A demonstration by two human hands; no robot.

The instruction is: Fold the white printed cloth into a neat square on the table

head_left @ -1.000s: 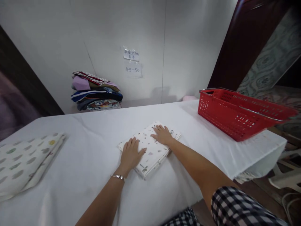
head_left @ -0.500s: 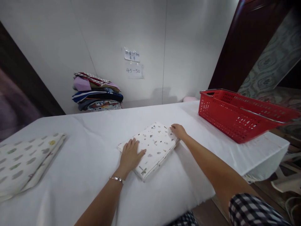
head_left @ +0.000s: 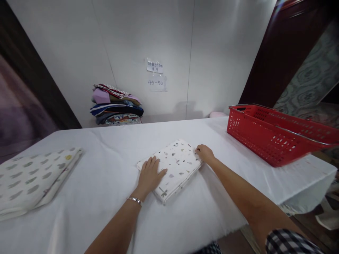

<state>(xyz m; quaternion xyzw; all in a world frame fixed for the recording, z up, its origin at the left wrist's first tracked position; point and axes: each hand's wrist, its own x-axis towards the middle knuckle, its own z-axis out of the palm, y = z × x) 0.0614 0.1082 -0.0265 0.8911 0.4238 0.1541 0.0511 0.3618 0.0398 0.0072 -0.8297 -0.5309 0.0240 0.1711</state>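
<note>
A small folded white cloth (head_left: 176, 162) with little printed motifs lies on the white-covered table (head_left: 111, 141), in front of me. My left hand (head_left: 149, 174) rests flat on the cloth's near left corner, fingers spread; a bracelet circles the wrist. My right hand (head_left: 204, 153) touches the cloth's right edge with its fingertips curled at the fold. Neither hand lifts the cloth.
A folded white cloth with grey-green dots (head_left: 31, 178) lies at the table's left. A red plastic basket (head_left: 275, 132) stands at the right, overhanging the edge. A stack of colourful folded fabrics (head_left: 116, 106) sits by the far wall under two paper notes (head_left: 156, 74).
My right hand slid from the top of the small cloth to its right edge. My left hand stayed in place. The view shifted slightly.
</note>
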